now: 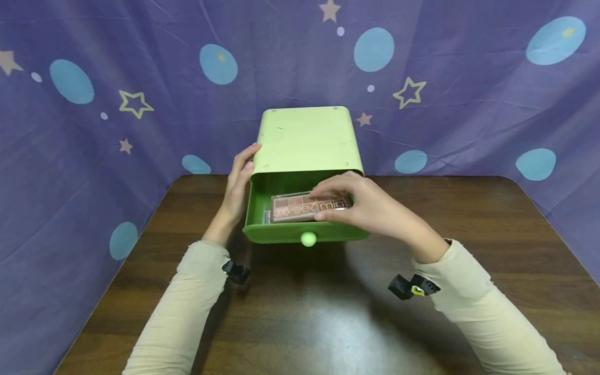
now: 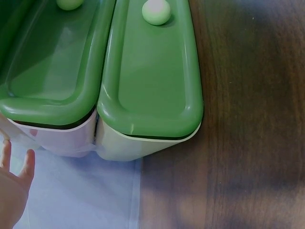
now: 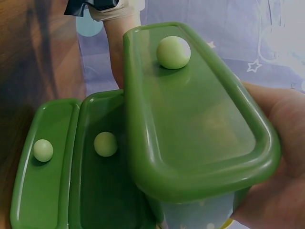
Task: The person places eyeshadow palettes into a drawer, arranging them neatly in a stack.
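A pale green cabinet [image 1: 307, 138] with darker green drawers stands on the table. Its top drawer [image 1: 276, 234] is pulled out, with a round knob [image 1: 308, 239] on the front. Over that drawer, my right hand [image 1: 370, 205] pinches a flat eyeshadow palette [image 1: 294, 207] with lettering on its clear cover, thumb in front and fingers on top. Under the palette's left end shows the edge of another clear item [image 1: 267, 216], mostly hidden. My left hand [image 1: 236, 190] rests against the cabinet's left side, fingers extended. The right wrist view shows the open drawer's front [image 3: 190, 124] beside my right hand.
Two lower drawers [image 3: 97, 191] are closed, each with a round knob [image 3: 106, 144]. The dark wooden table [image 1: 300, 317] spreads out in front and to both sides. A purple curtain [image 1: 154, 57] with stars and blue ovals hangs behind. Each wrist wears a small black camera [image 1: 236, 272].
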The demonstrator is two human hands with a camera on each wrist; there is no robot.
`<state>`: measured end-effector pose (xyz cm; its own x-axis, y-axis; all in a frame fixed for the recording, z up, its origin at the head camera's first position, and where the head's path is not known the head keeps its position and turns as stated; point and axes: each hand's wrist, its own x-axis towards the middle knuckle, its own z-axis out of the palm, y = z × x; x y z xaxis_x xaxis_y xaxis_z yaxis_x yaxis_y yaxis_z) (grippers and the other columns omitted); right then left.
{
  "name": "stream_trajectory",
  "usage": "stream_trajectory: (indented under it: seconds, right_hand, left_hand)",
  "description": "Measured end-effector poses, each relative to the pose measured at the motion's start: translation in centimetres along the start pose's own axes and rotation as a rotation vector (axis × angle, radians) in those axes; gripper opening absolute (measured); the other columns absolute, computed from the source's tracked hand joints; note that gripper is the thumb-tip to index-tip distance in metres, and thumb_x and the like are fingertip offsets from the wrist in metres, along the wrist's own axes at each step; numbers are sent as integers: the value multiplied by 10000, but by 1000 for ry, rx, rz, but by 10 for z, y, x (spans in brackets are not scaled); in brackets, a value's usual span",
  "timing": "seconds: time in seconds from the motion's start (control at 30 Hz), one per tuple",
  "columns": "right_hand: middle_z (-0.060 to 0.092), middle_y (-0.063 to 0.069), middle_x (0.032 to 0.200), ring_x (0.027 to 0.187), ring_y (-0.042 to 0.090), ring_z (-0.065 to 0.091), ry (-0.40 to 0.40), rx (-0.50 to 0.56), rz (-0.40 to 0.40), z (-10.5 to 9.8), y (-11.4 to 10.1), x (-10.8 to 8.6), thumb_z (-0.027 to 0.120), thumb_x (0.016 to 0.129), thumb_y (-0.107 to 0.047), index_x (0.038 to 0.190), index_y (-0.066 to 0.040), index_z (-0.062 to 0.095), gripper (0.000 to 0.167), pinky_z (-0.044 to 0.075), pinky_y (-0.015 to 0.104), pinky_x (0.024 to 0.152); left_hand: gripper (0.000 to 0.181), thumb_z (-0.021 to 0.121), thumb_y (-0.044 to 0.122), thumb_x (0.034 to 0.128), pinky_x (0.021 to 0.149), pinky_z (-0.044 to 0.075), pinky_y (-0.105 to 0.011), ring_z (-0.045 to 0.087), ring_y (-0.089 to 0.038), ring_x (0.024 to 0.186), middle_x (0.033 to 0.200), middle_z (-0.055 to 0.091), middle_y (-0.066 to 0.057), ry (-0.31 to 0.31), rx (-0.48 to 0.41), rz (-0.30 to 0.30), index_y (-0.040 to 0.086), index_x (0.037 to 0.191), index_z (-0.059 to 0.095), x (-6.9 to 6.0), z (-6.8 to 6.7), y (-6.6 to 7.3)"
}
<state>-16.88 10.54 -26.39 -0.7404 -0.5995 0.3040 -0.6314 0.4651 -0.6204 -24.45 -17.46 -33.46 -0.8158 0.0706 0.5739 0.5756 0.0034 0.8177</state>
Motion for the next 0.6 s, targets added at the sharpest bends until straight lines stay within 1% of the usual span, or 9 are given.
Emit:
stream_trajectory:
  seconds: [0.13, 0.27, 0.47, 0.6]
  right_hand:
    - [651, -65, 1225, 1057, 148, 525, -2, 11, 4, -1, 0, 0, 822, 818, -276, 1189, -175, 718, 398, 420, 364, 897]
    - [642, -47, 1248, 1145, 151, 528, 8, 11, 5, -1, 0, 0, 826, 812, -285, 1199, -164, 711, 422, 414, 373, 958]
    - [642, -18, 1255, 1125, 157, 541, 44, 3, -20, 1, 1, -4, 816, 826, -227, 1208, -136, 703, 409, 430, 379, 911]
    - [650, -15, 1246, 1137, 151, 552, 112, 13, -46, 2, 0, -7, 806, 835, -196, 1199, -119, 708, 385, 445, 364, 903]
  left_hand:
    - [487, 397, 159, 982, 1154, 236, -351, 351, -208, 1371, 1491, 394, -144, 0, -1, -4, -47, 1418, 463, 0, 1, 0]
    - [493, 401, 156, 978, 1157, 233, -345, 339, -218, 1380, 1499, 379, -151, -1, -12, -7, -57, 1419, 455, 0, 1, 0]
    - [491, 396, 144, 978, 1163, 227, -335, 336, -227, 1388, 1502, 377, -169, 1, -19, -4, -75, 1414, 448, 0, 2, 1]
    - [493, 389, 144, 981, 1163, 229, -337, 339, -231, 1388, 1506, 372, -172, -2, -22, -1, -85, 1415, 439, 0, 1, 1]
